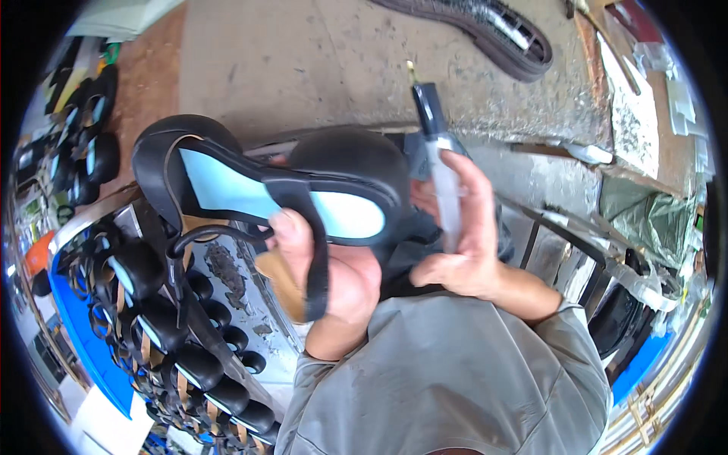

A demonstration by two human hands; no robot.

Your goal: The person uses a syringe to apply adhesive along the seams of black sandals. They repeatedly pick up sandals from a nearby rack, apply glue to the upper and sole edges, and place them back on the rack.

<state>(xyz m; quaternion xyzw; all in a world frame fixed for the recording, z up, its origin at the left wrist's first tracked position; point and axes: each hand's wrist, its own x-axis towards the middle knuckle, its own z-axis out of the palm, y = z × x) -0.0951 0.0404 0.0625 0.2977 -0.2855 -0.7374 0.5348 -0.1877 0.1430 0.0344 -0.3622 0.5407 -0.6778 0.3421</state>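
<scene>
My left hand grips a black shoe upper stretched over a form, its light blue underside turned up toward me. The thumb presses at the middle of that underside, and a black strap hangs down over the hand. To the right of the toe, my right hand holds a slim pen-like tool with a pale translucent body, a black collar and a thin yellowish tip. That tip points away from me, apart from the shoe. The fingers behind the shoe are mostly hidden.
A worn workbench lies ahead, with a dark brown shoe sole on it. Several similar black shoes fill a rack at left, near a blue edge. Plastic sheeting hangs at right.
</scene>
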